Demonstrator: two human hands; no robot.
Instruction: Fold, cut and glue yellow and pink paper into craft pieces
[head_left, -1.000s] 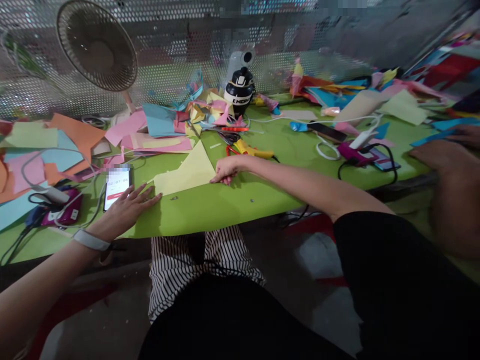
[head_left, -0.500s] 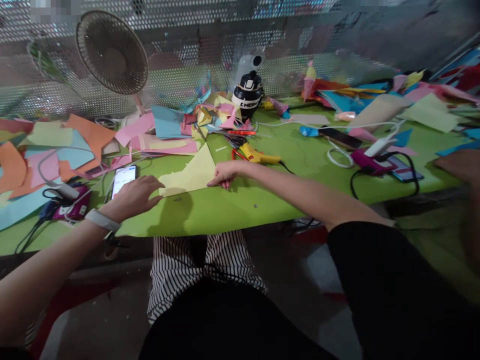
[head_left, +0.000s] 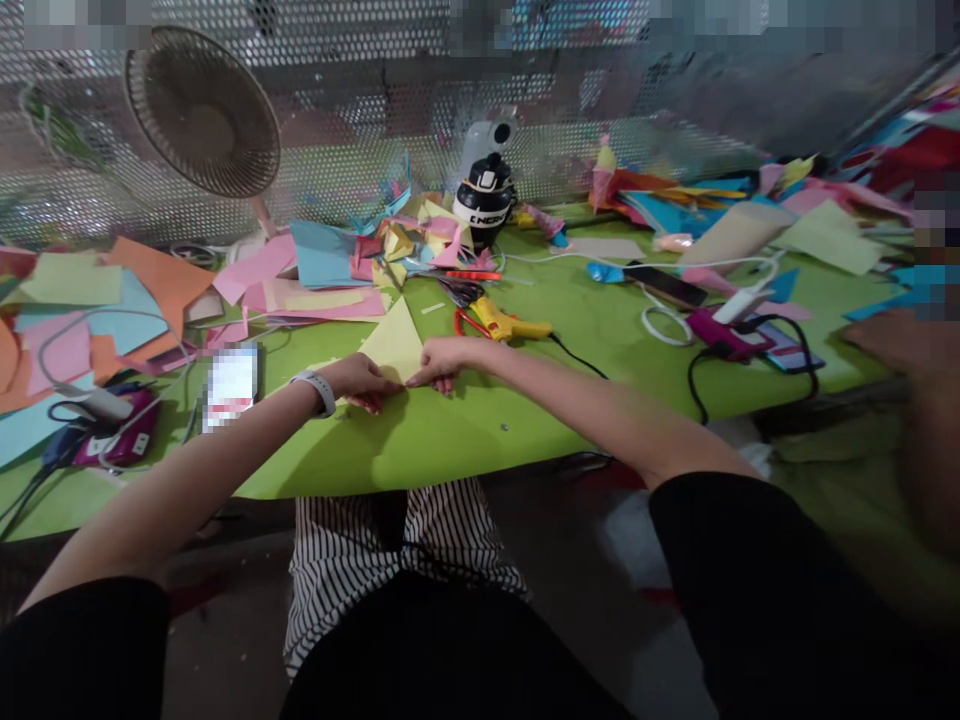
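A pale yellow sheet of paper [head_left: 396,338] lies on the green tabletop, its pointed top facing away from me. My left hand [head_left: 361,380] is closed at the paper's lower left edge, thumb and index finger pressed along it. From the other side, my right hand [head_left: 444,362] pins the lower right corner with its index finger, the other fingers curled under. Both fingertips almost meet at the paper's near edge. Just behind my right hand lies a yellow glue gun [head_left: 510,322] with a black cord. Parts of the paper are hidden beneath my left hand.
Coloured paper sheets [head_left: 67,340] cover the left side, near a phone [head_left: 231,385] and a purple power strip [head_left: 124,430]. A fan [head_left: 202,112] and a black bottle [head_left: 484,205] stand at the back. Another purple power strip [head_left: 724,335] sits right, near another person's arm [head_left: 885,340].
My left hand has moved right, from the paper's left end to near my right hand. The paper's left part no longer stretches out flat; a triangle shows. My right hand stays at the corner.
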